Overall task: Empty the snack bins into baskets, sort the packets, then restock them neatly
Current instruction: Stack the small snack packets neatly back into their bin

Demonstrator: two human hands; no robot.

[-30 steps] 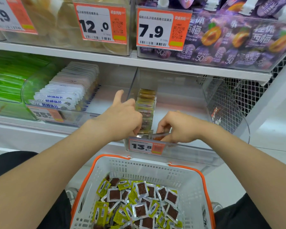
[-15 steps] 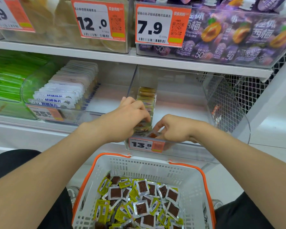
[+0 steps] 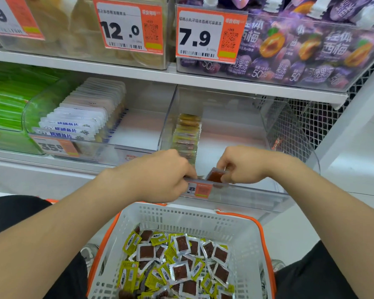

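A clear plastic snack bin (image 3: 242,192) sits on the lower shelf with one upright row of yellow snack packets (image 3: 187,134) along its left wall. My right hand (image 3: 244,165) pinches a small packet with a red-brown window (image 3: 215,175) at the bin's front edge. My left hand (image 3: 160,175) is curled at the front end of the row, its fingertips hidden among the packets. Below, a white basket with orange trim (image 3: 181,216) holds several loose yellow and silver packets (image 3: 177,264).
To the left stands a bin of white fish-snack packets (image 3: 80,124) and green packets (image 3: 7,100) beyond it. The upper shelf (image 3: 181,77) carries bins with price tags and purple jelly pouches (image 3: 311,46). A wire mesh panel (image 3: 289,128) closes the right side.
Both hands have drawn back from inside the bin to its front edge. My right hand has lifted its packet slightly above the rim. The view has shifted a little closer.
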